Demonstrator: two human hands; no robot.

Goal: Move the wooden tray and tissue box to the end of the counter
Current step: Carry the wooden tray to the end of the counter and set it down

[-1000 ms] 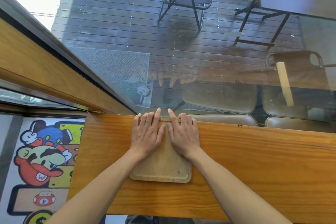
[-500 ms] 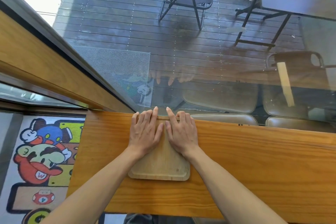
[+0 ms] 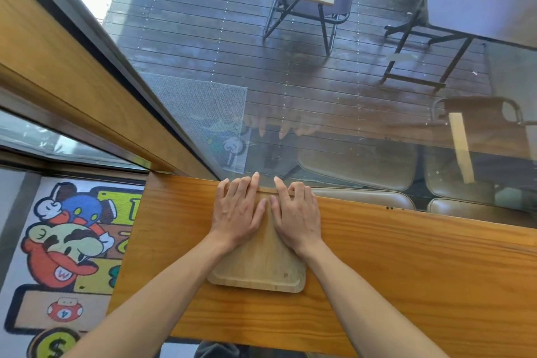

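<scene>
Head view: the wooden tray [image 3: 261, 266] is pressed flat on the worktop [image 3: 406, 264] near its left end, against the far window edge, under the open left hand [image 3: 236, 212] and right hand [image 3: 293, 213]. Tray placement seems nearly done; the unseen tissue box must be fetched next.

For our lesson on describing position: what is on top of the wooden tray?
Both hands, left and right, lie flat on the wooden tray. Its near half is bare; the part under the palms is hidden.
</scene>
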